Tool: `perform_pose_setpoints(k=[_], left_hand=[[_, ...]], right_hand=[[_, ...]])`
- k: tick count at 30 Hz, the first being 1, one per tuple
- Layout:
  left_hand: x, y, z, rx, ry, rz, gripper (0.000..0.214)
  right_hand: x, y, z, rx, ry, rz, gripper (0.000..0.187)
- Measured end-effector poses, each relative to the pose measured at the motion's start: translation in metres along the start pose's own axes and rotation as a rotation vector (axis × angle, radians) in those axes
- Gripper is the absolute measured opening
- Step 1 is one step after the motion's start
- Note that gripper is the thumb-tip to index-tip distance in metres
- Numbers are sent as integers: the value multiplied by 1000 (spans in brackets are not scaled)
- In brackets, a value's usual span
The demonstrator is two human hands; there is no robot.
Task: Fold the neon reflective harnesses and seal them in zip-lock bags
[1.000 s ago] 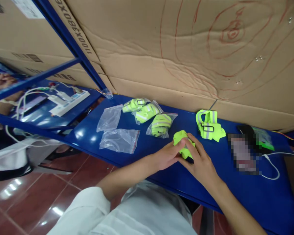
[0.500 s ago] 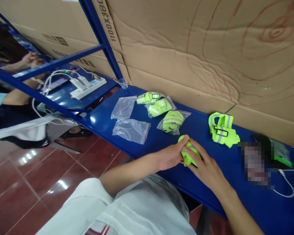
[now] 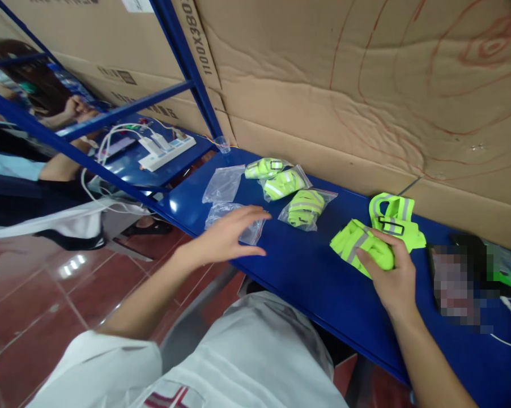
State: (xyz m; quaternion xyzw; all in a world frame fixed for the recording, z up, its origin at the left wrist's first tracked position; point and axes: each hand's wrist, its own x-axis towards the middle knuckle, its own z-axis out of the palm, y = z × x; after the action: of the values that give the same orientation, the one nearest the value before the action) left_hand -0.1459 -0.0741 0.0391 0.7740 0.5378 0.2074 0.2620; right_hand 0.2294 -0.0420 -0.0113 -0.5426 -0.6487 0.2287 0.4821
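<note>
My right hand (image 3: 394, 272) is closed around a rolled neon-yellow reflective strap (image 3: 357, 245) with grey stripes, held over the blue table. Just behind it lies a loose reflective strap (image 3: 397, 221) with a black buckle. My left hand (image 3: 228, 235) is empty, its thumb and fingers spread apart, above a clear zip bag (image 3: 216, 212) that it partly covers. A second clear bag (image 3: 224, 184) lies flat beyond. Bagged rolled straps rest between my hands: one nearer (image 3: 305, 208), one behind it (image 3: 284, 182), and one at the back (image 3: 264, 168).
The narrow blue table (image 3: 289, 255) runs along a cardboard wall (image 3: 302, 85). A pixelated phone-like object (image 3: 455, 283) and a white cable (image 3: 508, 311) lie at right. Past a blue metal frame (image 3: 123, 110) are a power strip (image 3: 168, 152) and another person's hands (image 3: 83, 110).
My hands have parted. The left let go of the rolled strap and moved left over the clear bag; the right carried the strap right, in front of the loose one.
</note>
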Motion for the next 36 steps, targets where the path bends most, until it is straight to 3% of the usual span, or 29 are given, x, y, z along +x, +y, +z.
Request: perform_pose_setpoints(k=[2, 5, 7, 10, 18, 23, 26, 30, 33, 36], left_hand=[[0, -30, -15, 191, -38, -57, 113], [13, -59, -12, 291, -162, -112, 122], [24, -63, -3, 316, -185, -91, 122], [31, -52, 10, 364, -127, -16, 119], [28, 8, 64, 295, -5, 261, 118], [39, 18, 86, 296, 110, 342, 113], [42, 17, 94, 280, 63, 346, 118], [39, 18, 105, 273, -50, 339, 126], [38, 22, 110, 268, -112, 327, 135], [41, 26, 110, 265, -81, 313, 129]], right_hand=[[-2, 6, 8, 63, -72, 154, 50], [-8, 9, 22, 209, -184, 295, 56], [-11, 7, 29, 276, -227, 323, 57], [-13, 3, 34, 314, -247, 326, 55], [-21, -10, 37, 424, -266, 300, 52], [-23, -14, 34, 348, -417, 232, 48], [-19, -13, 27, 341, -525, 254, 47], [-15, -13, 20, 343, -648, 136, 46], [-17, -12, 22, 301, -645, 134, 48], [-20, -10, 26, 232, -550, 84, 46]])
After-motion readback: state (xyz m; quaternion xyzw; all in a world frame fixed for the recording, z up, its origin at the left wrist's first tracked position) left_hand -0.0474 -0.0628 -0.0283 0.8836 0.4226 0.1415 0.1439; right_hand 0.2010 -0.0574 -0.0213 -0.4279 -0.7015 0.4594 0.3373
